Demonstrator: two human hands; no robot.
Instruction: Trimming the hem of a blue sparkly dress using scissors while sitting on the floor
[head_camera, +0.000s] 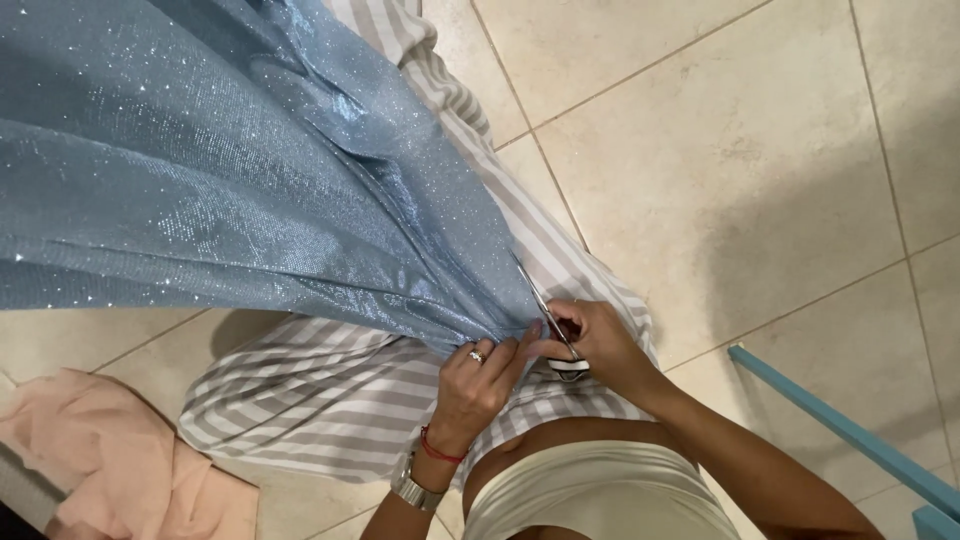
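Beige tile floor (760, 150) spreading underfoot. You are pinching gathered edge of glittery blue fabric (220, 170) with left hand (478, 375), keeping it taut at 6 o'clock. Right hand (600, 345) is gripping scissors (552, 325), blades angling toward 11 o'clock along fold. Pink cloth (110, 450) lying at 8 o'clock.

no packages, labels, signs, screens visible
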